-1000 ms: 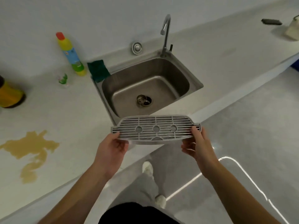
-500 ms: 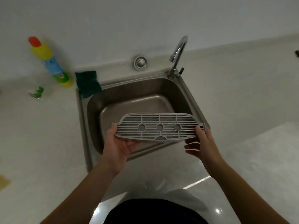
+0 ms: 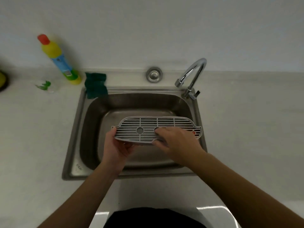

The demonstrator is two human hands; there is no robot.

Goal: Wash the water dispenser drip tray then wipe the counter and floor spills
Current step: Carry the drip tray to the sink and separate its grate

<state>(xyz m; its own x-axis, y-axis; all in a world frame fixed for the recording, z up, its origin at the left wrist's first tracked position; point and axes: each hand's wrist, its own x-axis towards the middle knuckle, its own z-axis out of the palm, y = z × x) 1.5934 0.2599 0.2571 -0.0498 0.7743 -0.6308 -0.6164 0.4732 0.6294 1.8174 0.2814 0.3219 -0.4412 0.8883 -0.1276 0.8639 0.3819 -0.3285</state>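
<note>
Nearest me, a small stamped mark sits on the front left corner of the brushed stainless steel sink point(image 3: 74, 142), too blurred to read. My left hand point(image 3: 117, 146) cups the left end of the grey plastic slotted drip tray grille point(image 3: 148, 127) from below, thumb on the rim, fingers curled under. My right hand point(image 3: 176, 140) lies palm down across the grille's right half, fingers bent over its front edge and a fingertip at one of the round holes. I hold the grille level above the sink basin, clear of the bottom. Beyond, a dark green cloth point(image 3: 95, 85) drapes over the sink's back left corner. On the pale worktop by the back wall stands a yellow bottle with a red cap and blue label point(image 3: 60, 60), its print unreadable. A curved chrome tap point(image 3: 191, 78) rises at the sink's back right corner
</note>
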